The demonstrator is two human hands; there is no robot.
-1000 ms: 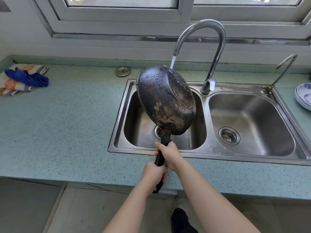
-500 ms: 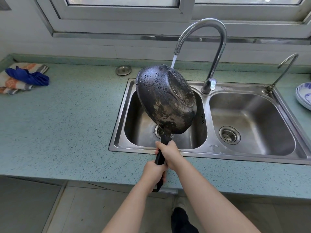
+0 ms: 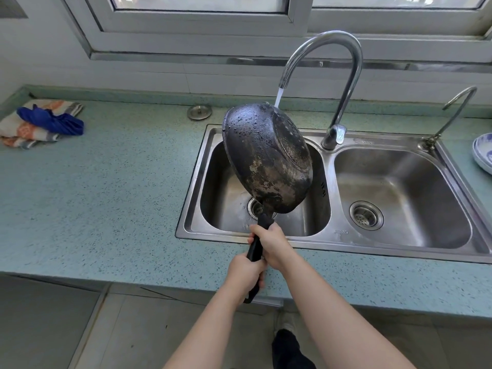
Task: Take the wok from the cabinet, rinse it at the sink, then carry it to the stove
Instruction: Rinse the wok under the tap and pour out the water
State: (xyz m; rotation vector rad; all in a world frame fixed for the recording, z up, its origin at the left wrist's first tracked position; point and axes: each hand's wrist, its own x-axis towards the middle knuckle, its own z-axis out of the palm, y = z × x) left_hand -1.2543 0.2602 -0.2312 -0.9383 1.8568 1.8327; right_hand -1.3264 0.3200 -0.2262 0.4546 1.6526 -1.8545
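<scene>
The black, worn wok (image 3: 263,158) is tipped up over the left basin of the steel double sink (image 3: 327,237), its wet scorched underside facing me. Both hands grip its black handle: my right hand (image 3: 271,245) higher up, near the pan, my left hand (image 3: 246,270) lower down. Water runs from the tall curved faucet (image 3: 343,83) and falls behind the wok's upper rim. The wok's inside is hidden.
A folded cloth with a blue rag (image 3: 42,123) lies at the far left of the green speckled counter (image 3: 101,195). A round metal drain cover (image 3: 199,112) sits behind the sink. A small second tap (image 3: 452,115) and blue-patterned plates (image 3: 483,153) are at the right.
The wok has barely moved; it stays tilted under the running water. Both hands keep the same grip on the handle.
</scene>
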